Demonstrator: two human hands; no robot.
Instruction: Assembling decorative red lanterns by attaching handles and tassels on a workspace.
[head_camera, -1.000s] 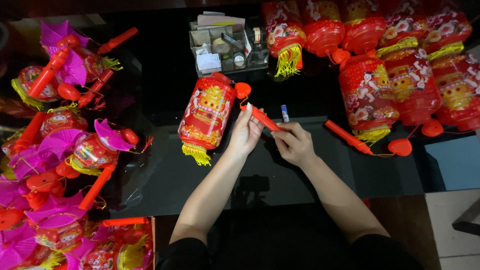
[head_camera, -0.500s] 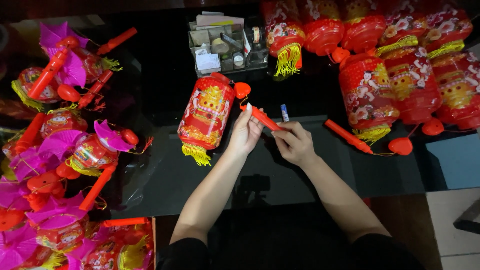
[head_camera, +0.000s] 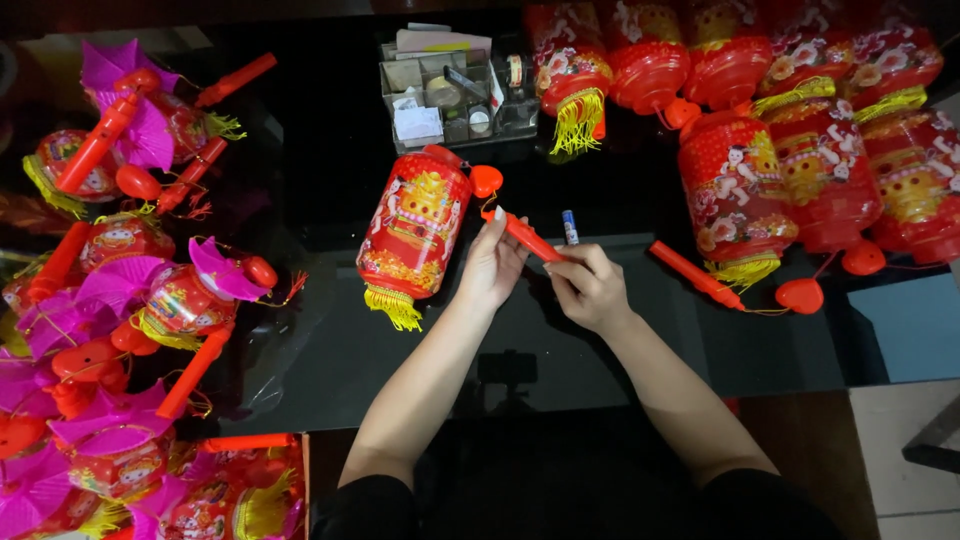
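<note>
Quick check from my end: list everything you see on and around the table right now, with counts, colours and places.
Stick handle: one, red-orange, held in both hands at table centre.
Lantern: one, red and gold with yellow tassel, lying just left of the hands.
Heart charm: one, red, by that lantern's top.
Small tube: one, blue and white, behind the right hand.
Organiser tray: one, clear, holding small items, table back.
Lantern pile: several, red, right back.
Spare handle: one, red, right of the hands.
Pink-winged lanterns: many, pink and red, left side.
Table: one, black.
Left hand: on the handle.
Right hand: on the handle.
</note>
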